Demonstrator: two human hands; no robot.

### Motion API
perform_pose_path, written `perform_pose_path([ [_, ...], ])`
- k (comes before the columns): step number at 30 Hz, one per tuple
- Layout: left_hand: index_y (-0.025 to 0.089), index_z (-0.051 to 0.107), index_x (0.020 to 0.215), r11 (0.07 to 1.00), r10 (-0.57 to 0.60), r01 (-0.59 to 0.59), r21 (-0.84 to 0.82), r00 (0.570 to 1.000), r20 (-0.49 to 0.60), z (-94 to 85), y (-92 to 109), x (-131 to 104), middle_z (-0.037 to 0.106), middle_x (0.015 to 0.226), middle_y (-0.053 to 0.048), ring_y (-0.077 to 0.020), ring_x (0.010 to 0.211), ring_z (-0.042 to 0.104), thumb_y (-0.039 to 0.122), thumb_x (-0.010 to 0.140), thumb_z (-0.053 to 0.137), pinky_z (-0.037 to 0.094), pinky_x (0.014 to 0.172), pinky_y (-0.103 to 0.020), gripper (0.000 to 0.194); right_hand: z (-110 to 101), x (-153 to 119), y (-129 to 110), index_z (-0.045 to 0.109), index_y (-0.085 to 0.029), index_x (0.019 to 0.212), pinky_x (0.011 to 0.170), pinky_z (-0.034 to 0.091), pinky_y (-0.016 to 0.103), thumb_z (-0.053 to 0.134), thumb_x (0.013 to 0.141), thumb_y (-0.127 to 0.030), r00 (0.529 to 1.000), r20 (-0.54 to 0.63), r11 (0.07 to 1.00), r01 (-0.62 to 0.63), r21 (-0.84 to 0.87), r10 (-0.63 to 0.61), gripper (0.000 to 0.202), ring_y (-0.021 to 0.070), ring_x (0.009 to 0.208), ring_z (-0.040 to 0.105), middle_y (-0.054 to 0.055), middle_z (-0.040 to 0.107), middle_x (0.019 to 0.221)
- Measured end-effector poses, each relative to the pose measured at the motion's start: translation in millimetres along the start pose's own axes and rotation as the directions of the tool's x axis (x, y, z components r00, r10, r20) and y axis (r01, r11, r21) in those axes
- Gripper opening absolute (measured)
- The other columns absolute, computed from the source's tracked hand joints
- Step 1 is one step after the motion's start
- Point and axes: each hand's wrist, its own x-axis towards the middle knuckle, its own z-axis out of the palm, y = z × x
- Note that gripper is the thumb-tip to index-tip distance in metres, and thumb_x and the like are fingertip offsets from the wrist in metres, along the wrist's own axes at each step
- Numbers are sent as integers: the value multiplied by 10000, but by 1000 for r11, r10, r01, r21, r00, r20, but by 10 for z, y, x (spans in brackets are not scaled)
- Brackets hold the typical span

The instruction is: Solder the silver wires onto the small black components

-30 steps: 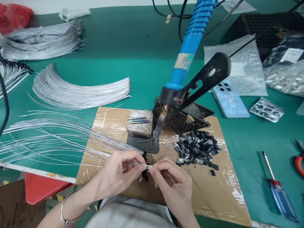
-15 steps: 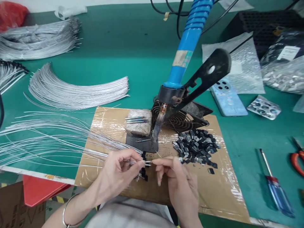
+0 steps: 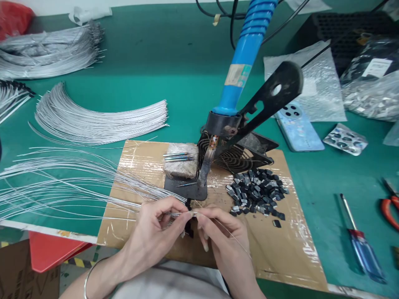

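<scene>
My left hand [image 3: 158, 232] is closed, pinching a white wire [image 3: 176, 214] between thumb and index finger. Against it, my right hand [image 3: 222, 236] closes thumb and index finger at the wire's tip; the exact contact is too small to make out. A thin solder-like strand [image 3: 233, 237] crosses the right hand. Just above the hands, the soldering iron [image 3: 232, 89] is fixed with its tip pointing down. White wires [image 3: 131, 187] run in from the left, several ending in black connectors [image 3: 188, 228] partly hidden behind my fingers.
Loose black connectors [image 3: 257, 191] are heaped on the cardboard [image 3: 280, 257]. A fan [image 3: 240, 153] and a wrapped block [image 3: 181, 162] stand behind. To the right lie a screwdriver [image 3: 363, 245], pliers [image 3: 389, 207] and a phone [image 3: 301, 128]; a wire bundle [image 3: 102, 120] lies left.
My right hand has moved left to meet the left fingertips, and its thumb and index finger have closed at the wire tip. My left hand stays nearly in place.
</scene>
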Motion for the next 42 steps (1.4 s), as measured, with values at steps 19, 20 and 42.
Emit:
perform_pose_path([
  [19,156,711,779,998,27,-27,58,1000,-6,23,33,-10,549,620,18,-107,552,320,294,934,629,240,498,-257,223,20,68,-164,845,-223,738,359,300,130,895,749,-446,974,26,969,-226,96,224,229,32,405,388,-35,532,519],
  [20,158,713,787,998,36,-34,56,999,-18,30,22,-13,549,625,19,-106,553,323,288,938,629,244,497,-254,216,30,66,-161,846,-222,738,356,295,129,896,744,-449,975,16,969,-220,111,220,233,33,403,386,-36,524,512],
  [42,159,690,748,987,158,-146,72,964,-213,186,-65,-12,467,566,44,-92,513,302,266,955,642,231,462,-244,238,122,69,-113,838,-208,796,337,344,128,871,780,-430,977,-59,965,-192,177,205,225,41,415,430,-36,548,572],
])
